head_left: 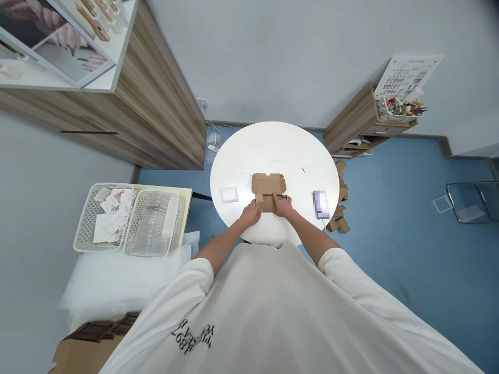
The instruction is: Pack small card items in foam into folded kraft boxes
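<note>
A small brown cardboard box (268, 184) lies on the white round table (273, 145) with its lid flap folded back, away from me. My left hand (251, 213) is closed on the box's left near corner. At the right near corner, my right hand (282, 205) grips the box, its thumb reaching over the inside. Left of the box sits a flat white square packet (230, 194). To the right lies a phone-like device (321, 204), its screen blurred, with a cable running off the table edge.
Baskets of cards (103, 218) and clear plastic cases (152, 221) stand on a side table at left. Several small folded boxes (342, 195) lie on the blue floor right of the table. Wooden cabinets (167, 104) rise at back left, and a shelf unit (353, 122) at back right.
</note>
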`<action>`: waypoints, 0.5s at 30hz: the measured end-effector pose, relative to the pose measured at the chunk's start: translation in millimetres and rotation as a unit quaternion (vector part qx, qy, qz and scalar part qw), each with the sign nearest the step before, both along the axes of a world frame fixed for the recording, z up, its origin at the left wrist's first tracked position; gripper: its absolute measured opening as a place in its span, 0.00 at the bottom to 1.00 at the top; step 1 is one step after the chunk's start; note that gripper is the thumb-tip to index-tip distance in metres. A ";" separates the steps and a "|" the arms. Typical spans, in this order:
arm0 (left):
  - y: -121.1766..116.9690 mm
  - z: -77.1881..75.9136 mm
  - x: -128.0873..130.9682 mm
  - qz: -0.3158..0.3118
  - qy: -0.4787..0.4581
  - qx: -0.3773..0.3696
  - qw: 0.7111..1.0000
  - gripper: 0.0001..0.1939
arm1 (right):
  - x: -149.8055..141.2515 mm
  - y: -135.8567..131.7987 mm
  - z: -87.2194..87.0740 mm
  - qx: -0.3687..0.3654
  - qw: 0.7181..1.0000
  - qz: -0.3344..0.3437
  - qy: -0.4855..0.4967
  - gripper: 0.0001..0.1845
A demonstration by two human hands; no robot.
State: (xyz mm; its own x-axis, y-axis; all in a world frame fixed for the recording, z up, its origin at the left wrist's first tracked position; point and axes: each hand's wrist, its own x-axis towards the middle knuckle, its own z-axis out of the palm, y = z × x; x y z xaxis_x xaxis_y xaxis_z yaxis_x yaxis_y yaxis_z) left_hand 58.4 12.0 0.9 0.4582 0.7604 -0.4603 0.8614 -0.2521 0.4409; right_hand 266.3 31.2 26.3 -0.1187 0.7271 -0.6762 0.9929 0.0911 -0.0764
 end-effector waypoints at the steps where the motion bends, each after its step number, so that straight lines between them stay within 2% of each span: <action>1: 1.2 1.1 0.7 -0.006 0.009 -0.003 1.000 0.28 | 0.3 -0.3 -0.2 -0.003 1.000 0.000 0.001 0.57; 7: 5.0 9.0 5.1 -0.053 0.077 0.007 0.996 0.21 | 1.0 -1.5 -0.6 -0.009 1.000 -0.007 0.005 0.58; 15: 4.2 3.4 16.1 -0.100 0.124 0.091 0.983 0.17 | 0.3 -2.7 -1.4 -0.002 1.000 -0.008 0.007 0.58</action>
State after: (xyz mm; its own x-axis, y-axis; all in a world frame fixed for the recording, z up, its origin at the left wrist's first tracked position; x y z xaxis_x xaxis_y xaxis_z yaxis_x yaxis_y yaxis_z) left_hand 74.5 16.2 4.3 0.4979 0.7466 -0.4413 0.8619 -0.4825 0.1562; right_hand 266.6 28.5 25.0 -0.1165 0.7260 -0.6778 0.9931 0.0740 -0.0914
